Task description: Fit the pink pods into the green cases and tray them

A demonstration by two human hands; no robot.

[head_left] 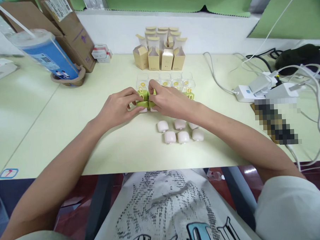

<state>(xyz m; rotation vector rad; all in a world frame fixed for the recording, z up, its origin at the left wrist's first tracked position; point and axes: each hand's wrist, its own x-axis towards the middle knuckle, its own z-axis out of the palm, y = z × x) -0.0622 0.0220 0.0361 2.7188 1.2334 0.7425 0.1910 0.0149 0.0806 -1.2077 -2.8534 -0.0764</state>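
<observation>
My left hand (119, 108) and my right hand (167, 100) meet at the middle of the pale table (69, 117), fingers pinched on small green cases (144, 99) between them. Behind the hands stands a row of clear plastic boxes (165, 81) with yellow smiley marks. Another green case (189, 95) peeks out past my right hand. Several pink rounded cases (179, 130) lie in two rows in front of my right wrist.
Several open tan cardboard boxes (160, 49) stand at the back centre. A blue cup with a straw (48, 54) sits in a holder at back left beside a brown carton (73, 31). Chargers and white cables (267, 87) crowd the right side.
</observation>
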